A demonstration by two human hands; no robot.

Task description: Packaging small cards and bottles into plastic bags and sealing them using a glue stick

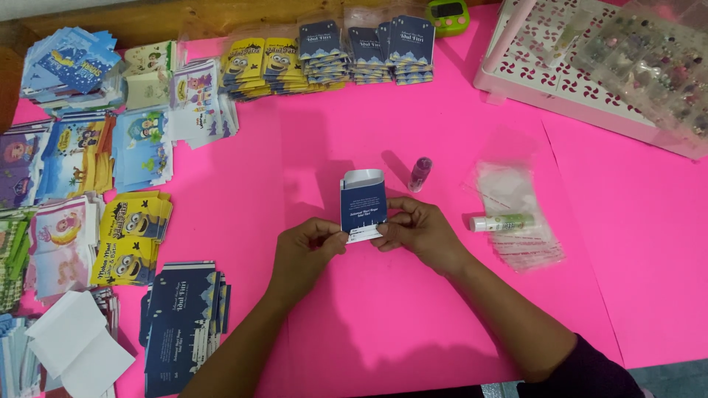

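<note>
Both my hands hold a small dark blue paper envelope (pixel 363 204) upright over the pink table cover (pixel 442 125). Its white top flap stands open. My left hand (pixel 306 247) pinches the lower left corner. My right hand (pixel 419 230) pinches the lower right edge, thumb on the front. A small purple glue bottle (pixel 420 174) stands just behind the envelope. To the right, a white and green glue stick (pixel 503 222) lies on a pile of clear plastic sleeves (pixel 520 214).
Stacks of printed envelopes lie along the left side (pixel 81 191), and a dark blue stack (pixel 183 324) sits near my left arm. More yellow and blue stacks (pixel 328 51) line the back. A white perforated tray (pixel 590 74) stands at the back right, a green timer (pixel 448 16) behind.
</note>
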